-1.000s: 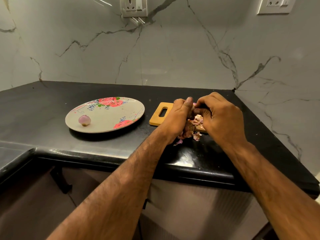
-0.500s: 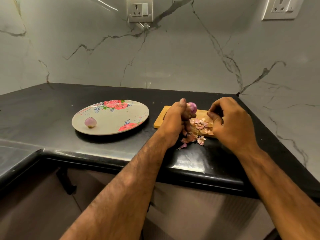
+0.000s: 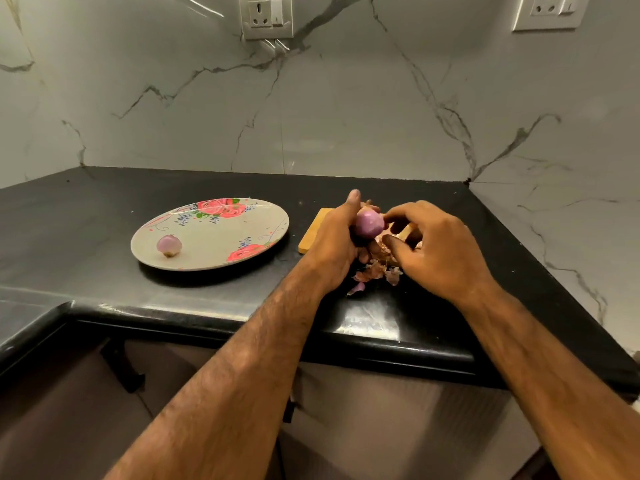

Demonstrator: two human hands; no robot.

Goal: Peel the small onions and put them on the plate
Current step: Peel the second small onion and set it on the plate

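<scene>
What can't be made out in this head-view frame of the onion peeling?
- Cutting board: mostly hidden behind both hands; any unpeeled onions on it are unseen.
- Right hand: whether its fingertips pinch anything, hidden by its own fingers.
- Held onion: underside covered by the left hand.
- Wall sockets: cut off by the top edge.

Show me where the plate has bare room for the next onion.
The plate is bare from its peeled onion across to the rose-painted rim. The counter left of the plate is bare too. Crowded: the board and its peels.
</scene>
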